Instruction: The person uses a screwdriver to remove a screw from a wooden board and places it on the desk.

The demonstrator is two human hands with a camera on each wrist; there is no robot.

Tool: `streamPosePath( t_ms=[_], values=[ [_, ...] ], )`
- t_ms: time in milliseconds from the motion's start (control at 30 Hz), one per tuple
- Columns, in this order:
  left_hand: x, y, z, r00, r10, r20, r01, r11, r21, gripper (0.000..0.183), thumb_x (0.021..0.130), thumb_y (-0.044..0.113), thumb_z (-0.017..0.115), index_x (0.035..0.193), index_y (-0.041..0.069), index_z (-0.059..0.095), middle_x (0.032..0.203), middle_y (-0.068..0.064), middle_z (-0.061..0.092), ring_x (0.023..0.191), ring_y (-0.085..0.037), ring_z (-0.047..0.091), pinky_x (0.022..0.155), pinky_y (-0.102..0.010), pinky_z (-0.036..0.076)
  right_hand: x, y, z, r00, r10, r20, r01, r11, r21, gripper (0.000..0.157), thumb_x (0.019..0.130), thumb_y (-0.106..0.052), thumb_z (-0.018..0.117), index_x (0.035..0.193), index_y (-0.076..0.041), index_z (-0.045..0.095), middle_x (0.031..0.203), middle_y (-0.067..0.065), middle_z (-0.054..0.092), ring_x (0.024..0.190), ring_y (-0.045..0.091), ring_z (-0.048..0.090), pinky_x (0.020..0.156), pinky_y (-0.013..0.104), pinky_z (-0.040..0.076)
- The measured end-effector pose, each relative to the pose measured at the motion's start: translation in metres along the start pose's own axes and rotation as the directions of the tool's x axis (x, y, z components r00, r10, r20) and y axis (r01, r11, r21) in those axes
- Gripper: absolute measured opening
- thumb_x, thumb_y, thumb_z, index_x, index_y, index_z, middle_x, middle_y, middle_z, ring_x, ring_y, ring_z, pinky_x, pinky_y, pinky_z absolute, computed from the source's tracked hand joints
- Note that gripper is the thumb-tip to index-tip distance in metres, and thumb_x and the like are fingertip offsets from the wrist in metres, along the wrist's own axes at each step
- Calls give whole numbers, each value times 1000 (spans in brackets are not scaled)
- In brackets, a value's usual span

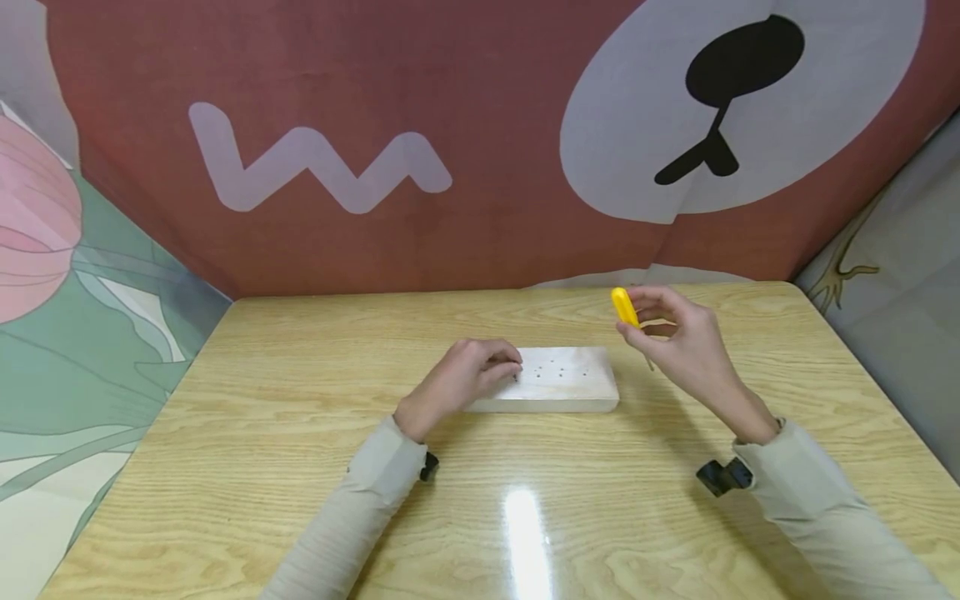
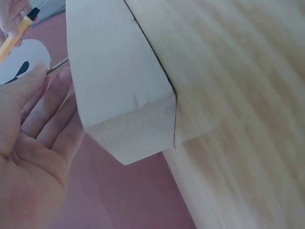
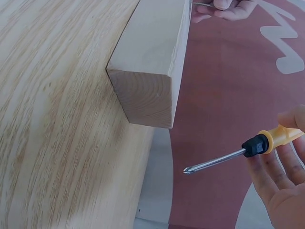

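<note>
A pale wooden block (image 1: pixel 573 385) with several small dark holes in its top lies on the table. My left hand (image 1: pixel 472 372) is at the block's left part, thumb and fingers pinching a screw (image 2: pixel 58 66). The threaded shank of the screw points at the block's top face, its tip right at the surface in the left wrist view. Above the table, right of the block, my right hand (image 1: pixel 682 337) holds a screwdriver (image 3: pixel 259 145) by its yellow handle. The screwdriver's steel shaft and cross-shaped tip (image 3: pixel 188 170) stick out free of the block.
The wood-grain table (image 1: pixel 300 467) extends around the block on all sides. Behind it hangs a red-brown cloth backdrop (image 1: pixel 495 242) with a cartoon print. A black wrist camera (image 1: pixel 723 477) sits at the right sleeve.
</note>
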State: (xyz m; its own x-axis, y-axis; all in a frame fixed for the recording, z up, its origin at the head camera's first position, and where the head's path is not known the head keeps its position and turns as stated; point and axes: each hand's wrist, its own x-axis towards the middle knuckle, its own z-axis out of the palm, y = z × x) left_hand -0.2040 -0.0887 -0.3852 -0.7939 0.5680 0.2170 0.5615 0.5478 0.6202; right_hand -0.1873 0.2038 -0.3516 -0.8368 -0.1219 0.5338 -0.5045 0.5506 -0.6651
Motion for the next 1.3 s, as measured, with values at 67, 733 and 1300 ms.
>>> streamPosePath(
  t_ms=[67, 733, 1300],
  values=[
    [0, -1, -2, 1000, -7, -13, 7, 1000, -5, 13, 96, 17, 67, 102, 9, 74, 98, 0, 76, 91, -10, 71, 83, -24, 58, 0, 1, 0, 1000, -7, -2, 7, 1000, -3, 43, 79, 6, 78, 119, 1, 65, 99, 20, 71, 83, -15, 58, 69, 3, 52],
    [-1, -25, -25, 978, -97, -187, 92, 995, -33, 15, 95, 17, 68, 105, 8, 75, 101, -4, 77, 93, -17, 73, 81, -31, 60, 11, 27, 2, 995, -3, 100, 15, 992, -122, 40, 84, 0, 76, 122, -5, 68, 104, 15, 73, 85, 10, 69, 70, 4, 51],
    [1, -57, -37, 970, -156, -186, 147, 987, -60, 15, 90, 6, 71, 104, -1, 72, 106, -15, 75, 97, -26, 72, 88, -40, 58, 26, 48, 6, 966, 157, 206, -111, 969, -219, 44, 88, -9, 75, 129, 1, 62, 108, 22, 69, 88, 36, 71, 61, 33, 61]
  ],
)
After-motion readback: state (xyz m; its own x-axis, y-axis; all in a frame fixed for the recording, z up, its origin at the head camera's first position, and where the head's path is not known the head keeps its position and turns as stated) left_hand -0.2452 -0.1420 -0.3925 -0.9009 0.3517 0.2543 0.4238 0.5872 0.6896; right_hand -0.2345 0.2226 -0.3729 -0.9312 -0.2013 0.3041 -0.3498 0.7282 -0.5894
